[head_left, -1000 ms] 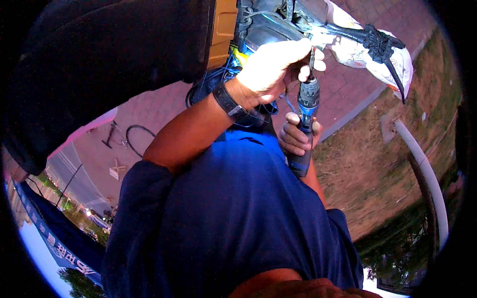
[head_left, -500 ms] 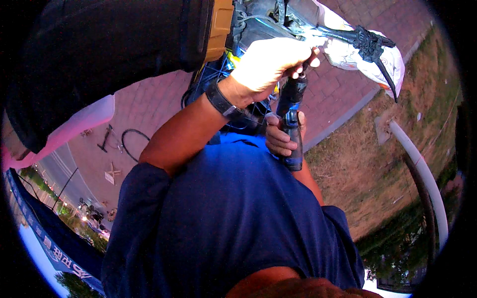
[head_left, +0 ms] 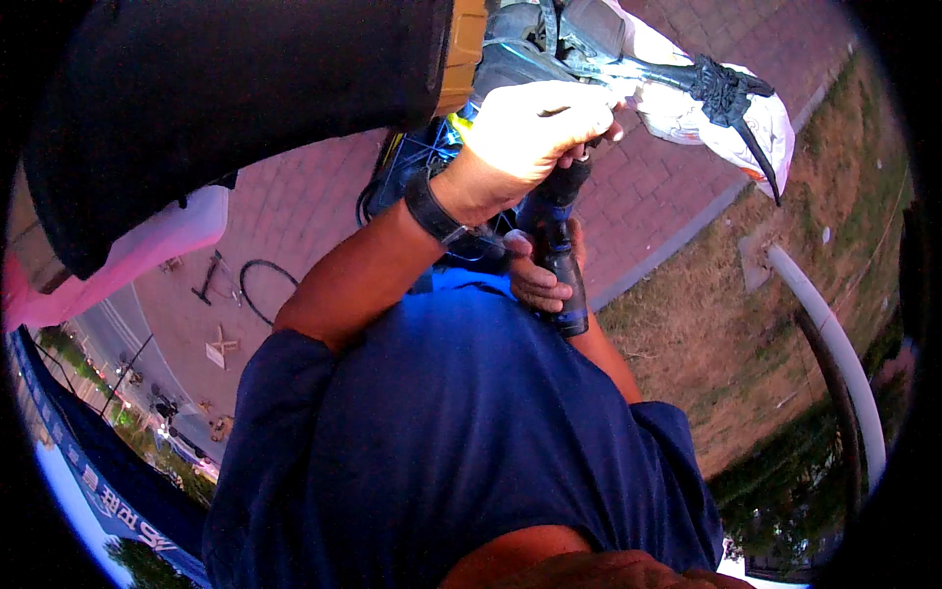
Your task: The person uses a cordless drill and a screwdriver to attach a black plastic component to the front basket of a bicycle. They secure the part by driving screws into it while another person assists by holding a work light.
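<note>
My left hand (head_left: 530,133), with a black band on its wrist, is brightly lit and has its fingers pinched together beside the handlebar of a scooter or bike. What lies between those fingertips is too small and overexposed to make out. My right hand (head_left: 540,280) is wrapped round the grip of a black and blue cordless drill (head_left: 563,257). The drill's front end (head_left: 569,177) points up to just below my left fingertips; its tip is hidden there. Just beyond, the dark handlebar grip (head_left: 721,88) with a black lever reaches out to the right.
A large black box (head_left: 235,88) with a yellow-brown edge (head_left: 461,59) fills the upper left. A white plastic bag (head_left: 677,113) hangs behind the handlebar. On the brick paving stand a floor pump (head_left: 211,280) and a small wooden stool (head_left: 222,348). A pale pole (head_left: 829,329) rises from the grass.
The drill and my right hand have shifted slightly left, and the drill has tilted. My left hand stays pinched near the handlebar, a little lower in view.
</note>
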Tool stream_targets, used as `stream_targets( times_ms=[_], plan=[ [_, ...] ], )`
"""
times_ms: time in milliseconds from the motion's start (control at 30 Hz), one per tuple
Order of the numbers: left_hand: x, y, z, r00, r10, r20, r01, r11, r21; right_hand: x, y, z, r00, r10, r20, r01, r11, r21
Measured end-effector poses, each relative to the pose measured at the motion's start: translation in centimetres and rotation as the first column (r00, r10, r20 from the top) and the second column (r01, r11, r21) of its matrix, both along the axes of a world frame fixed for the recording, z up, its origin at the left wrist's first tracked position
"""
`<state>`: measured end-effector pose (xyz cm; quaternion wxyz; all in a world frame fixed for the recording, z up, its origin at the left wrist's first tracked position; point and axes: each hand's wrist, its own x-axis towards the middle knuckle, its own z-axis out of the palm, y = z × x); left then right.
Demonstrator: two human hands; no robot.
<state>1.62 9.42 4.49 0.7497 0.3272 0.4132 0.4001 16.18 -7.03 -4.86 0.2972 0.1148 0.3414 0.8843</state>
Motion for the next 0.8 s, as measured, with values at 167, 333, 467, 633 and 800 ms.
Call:
stream_targets(
  times_ms=[167, 333, 467, 633, 800],
  plan=[
    [0.3, -0.3, -0.2, 0.996, 0.063, -0.058, -0.059, 0.996, 0.064, -0.2, 0.3, -0.1, 0.999, 0.006, -0.040, -0.005, 1.000, 0.029],
    [0.9, -0.9, -0.1, 0.987, 0.152, -0.047, -0.148, 0.986, 0.074, -0.1, -0.1, -0.5, 0.999, -0.008, -0.053, 0.009, 1.000, 0.029],
    [1.0, -1.3, -1.0, 0.969, 0.196, -0.149, -0.157, 0.958, 0.240, 0.1, 0.3, 0.1, 0.999, 0.053, -0.004, -0.053, 0.998, 0.026],
    [1.0, -1.9, -0.7, 0.964, 0.228, -0.137, -0.208, 0.968, 0.142, 0.6, -0.2, 0.2, 0.997, 0.070, 0.024, -0.070, 0.998, -0.009],
    [1.1, -3.5, -1.1, 0.896, 0.443, -0.031, -0.440, 0.896, 0.065, 2.2, -1.3, -0.3, 0.981, 0.121, 0.153, -0.116, 0.992, -0.039]
  ],
)
